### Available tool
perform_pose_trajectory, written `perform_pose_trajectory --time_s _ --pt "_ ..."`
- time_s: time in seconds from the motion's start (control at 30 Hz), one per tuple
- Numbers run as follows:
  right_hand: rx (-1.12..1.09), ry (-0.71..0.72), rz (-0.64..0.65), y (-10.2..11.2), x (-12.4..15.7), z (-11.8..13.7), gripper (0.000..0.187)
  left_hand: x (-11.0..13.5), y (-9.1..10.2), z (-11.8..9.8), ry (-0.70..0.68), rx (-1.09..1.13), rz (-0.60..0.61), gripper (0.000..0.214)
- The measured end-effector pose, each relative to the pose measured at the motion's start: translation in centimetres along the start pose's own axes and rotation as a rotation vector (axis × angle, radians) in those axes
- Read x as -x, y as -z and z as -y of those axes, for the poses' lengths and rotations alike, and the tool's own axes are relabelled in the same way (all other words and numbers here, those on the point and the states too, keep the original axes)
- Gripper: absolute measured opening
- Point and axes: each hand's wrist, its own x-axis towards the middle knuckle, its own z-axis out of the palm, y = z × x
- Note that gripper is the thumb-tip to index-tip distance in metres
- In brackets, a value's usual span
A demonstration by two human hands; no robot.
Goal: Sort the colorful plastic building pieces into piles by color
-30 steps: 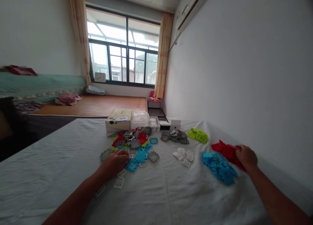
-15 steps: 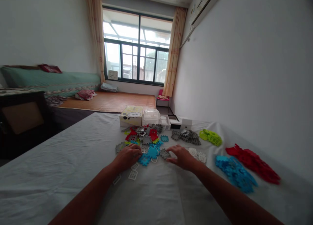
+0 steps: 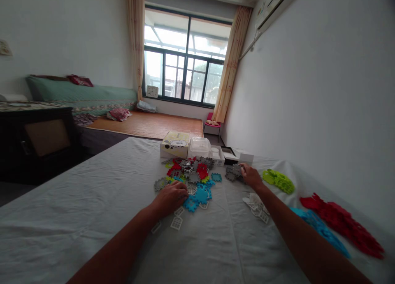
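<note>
1. Head view: the left hand [image 3: 170, 197] rests palm down on the near edge of the mixed pile [image 3: 191, 178] of grey, red, blue and yellow plastic tiles in the middle of the table [image 3: 77, 218]; its fingers are curled over the pieces, and whether they pinch one I cannot tell
2. Right of that pile, the right hand [image 3: 251, 176] reaches out to the small grey heap [image 3: 232, 172], fingertips closed on or against a grey tile (the grip itself is hidden behind the knuckles)
3. Measured from the mixed pile: white window-like pieces [image 3: 176, 223] lie just in front of it, a second white cluster [image 3: 256, 204] lies to its right under the right forearm, and the green heap [image 3: 279, 181], blue heap [image 3: 321, 230] and red heap [image 3: 342, 224] sit further right, well apart from it
4. Behind the mixed pile stand a cardboard box [image 3: 175, 144] and a clear plastic tub [image 3: 200, 147], side by side
5. To sort well, I judge each hand should lift one tile cleanly, keeping every colour heap separate, and not drag neighbours across the wrinkled cloth
</note>
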Motion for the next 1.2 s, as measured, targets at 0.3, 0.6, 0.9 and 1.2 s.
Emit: perform_pose_trajectory --time_s 0.3,0.6,0.9,1.2 --pt "0.098 0.226 0.051 -1.6 -0.4 3.5 0.029 -0.1 0.4 -0.4 0.016 -0.004 0.02 0.015" --pt "0.185 0.392 0.176 -2.5 4.6 8.9 0.009 -0.2 0.2 -0.1 -0.011 -0.001 0.034 0.016" --pt "0.088 0.086 -0.125 6.3 12.7 5.0 0.015 -0.4 -0.3 1.0 -0.044 -0.016 0.04 0.02" --pt "-0.049 -0.432 -0.258 12.1 19.0 -14.3 0.04 -0.6 -0.4 0.9 -0.067 -0.024 0.013 0.021"
